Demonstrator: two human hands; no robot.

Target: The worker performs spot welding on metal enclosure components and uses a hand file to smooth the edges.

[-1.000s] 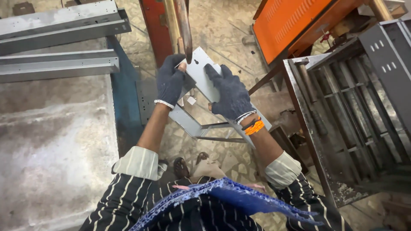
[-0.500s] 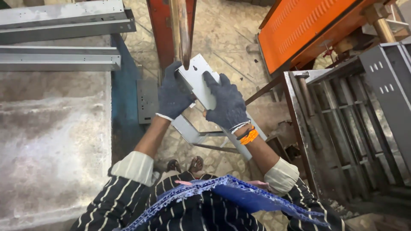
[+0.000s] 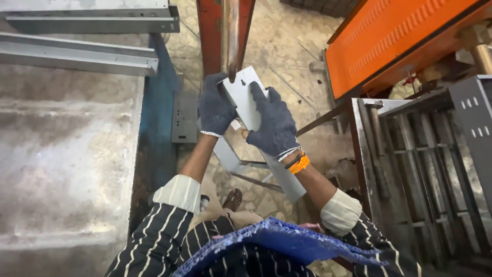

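Both my hands wear dark knit gloves and grip a bent grey sheet-metal bracket [image 3: 245,100]. My left hand [image 3: 214,106] clasps its left edge; my right hand [image 3: 273,125] lies over its right side, an orange band on the wrist. The bracket's top end, with a keyhole slot, sits just under a vertical steel rod [image 3: 231,36] that hangs in front of a red-orange machine column [image 3: 210,31]. The bracket's lower part [image 3: 284,177] runs down past my right forearm.
A big steel worktable [image 3: 66,154] with long grey channel sections [image 3: 82,51] fills the left. An orange perforated machine cover [image 3: 389,41] is at upper right, a grey metal rack [image 3: 425,169] at right. A flat grey plate [image 3: 184,115] lies on the stone floor.
My hands have lifted the bracket up and toward the rod, so its top end now sits right below the rod's tip. The view has shifted closer.
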